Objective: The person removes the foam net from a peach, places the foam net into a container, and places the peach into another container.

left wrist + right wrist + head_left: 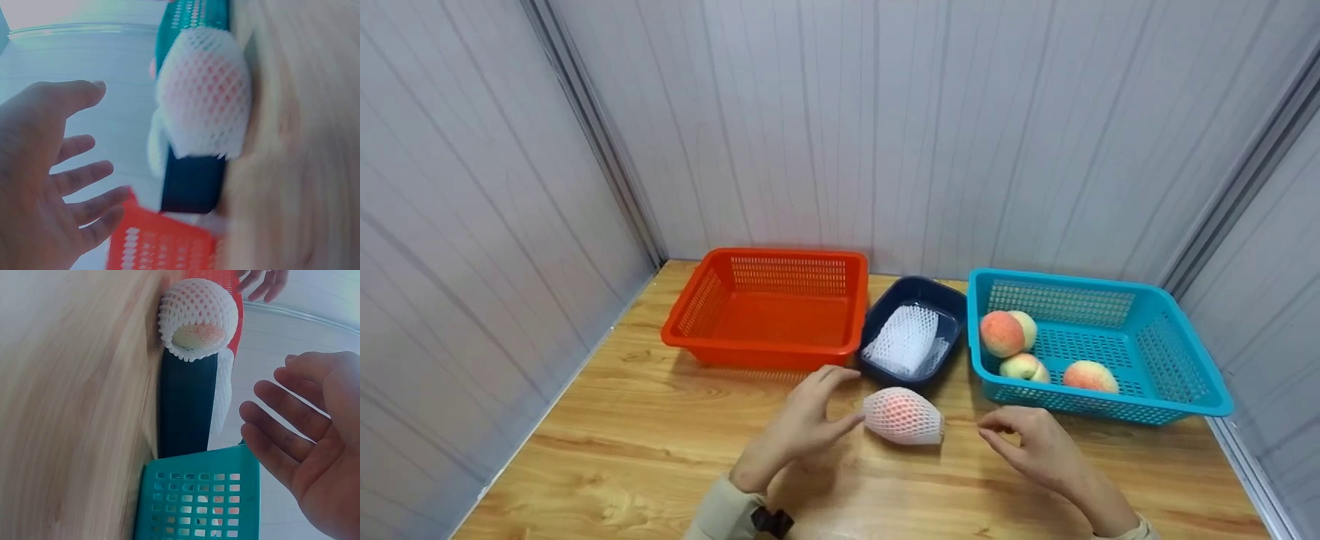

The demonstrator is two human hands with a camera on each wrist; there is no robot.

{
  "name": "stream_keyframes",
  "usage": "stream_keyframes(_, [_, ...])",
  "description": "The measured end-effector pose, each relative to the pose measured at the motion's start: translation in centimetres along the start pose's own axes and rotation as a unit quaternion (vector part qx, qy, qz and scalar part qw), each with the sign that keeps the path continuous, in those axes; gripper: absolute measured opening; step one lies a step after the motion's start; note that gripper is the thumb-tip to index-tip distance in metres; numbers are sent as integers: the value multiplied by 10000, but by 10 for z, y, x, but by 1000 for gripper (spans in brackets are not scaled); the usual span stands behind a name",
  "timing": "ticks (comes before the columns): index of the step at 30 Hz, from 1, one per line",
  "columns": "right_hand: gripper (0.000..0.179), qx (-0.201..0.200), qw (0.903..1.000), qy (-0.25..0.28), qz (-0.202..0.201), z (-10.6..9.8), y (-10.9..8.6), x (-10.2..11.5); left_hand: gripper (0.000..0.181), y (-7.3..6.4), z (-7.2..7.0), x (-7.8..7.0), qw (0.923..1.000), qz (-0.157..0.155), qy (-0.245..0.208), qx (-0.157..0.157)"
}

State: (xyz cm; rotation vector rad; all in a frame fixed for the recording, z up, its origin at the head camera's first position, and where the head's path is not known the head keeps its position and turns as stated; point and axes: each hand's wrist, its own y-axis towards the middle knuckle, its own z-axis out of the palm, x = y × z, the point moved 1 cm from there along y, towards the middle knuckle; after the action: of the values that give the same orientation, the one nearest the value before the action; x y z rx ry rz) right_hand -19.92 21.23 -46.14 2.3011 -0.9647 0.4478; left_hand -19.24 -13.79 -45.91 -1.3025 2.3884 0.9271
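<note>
A peach wrapped in white foam net [903, 415] [203, 93] [197, 317] lies on the wooden table [660, 450], in front of the dark blue tray. My left hand [808, 420] [50, 174] hovers just left of it, fingers spread and relaxed, a fingertip close to the net; whether it touches I cannot tell. My right hand [1027, 439] [306, 433] is a short way to the right of the peach, fingers loosely bent, holding nothing.
An empty orange basket [769, 307] stands at the back left. A dark blue tray [915, 296] in the middle holds white foam nets [904, 339]. A teal basket [1095, 345] at the right holds three bare peaches [1003, 334]. Grey walls enclose the table.
</note>
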Motion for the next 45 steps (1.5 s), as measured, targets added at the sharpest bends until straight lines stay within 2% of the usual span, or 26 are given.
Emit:
stream_keyframes(5, [14,59,10000,-43,38,0,-1,1,54,-13,-15,8,9997,16,-252,48])
stream_keyframes(12, [11,-33,9997,96,-204,4,-2,0,54,-19,-13,17,9976,6,-615,303])
stream_keyframes(18, [12,-22,9990,165,-426,16,6,1,51,-13,2,20,9946,-116,-903,500])
stream_keyframes(25, [14,-5,9982,211,-554,27,17,3,45,5,22,18,9909,63,-1290,386])
stream_keyframes(30, [17,70,9982,218,-560,34,15,2,40,17,39,13,9880,110,-1491,399])
stream_keyframes(36, [19,42,9972,328,-667,39,17,0,39,28,58,9,9880,-87,-1463,481])
stream_keyframes(43, [29,-250,9917,444,-1183,49,19,-8,33,31,69,10,9905,238,-1306,350])
stream_keyframes(45, [30,-338,9901,445,-1287,53,19,-9,34,30,69,11,9897,204,-1364,378])
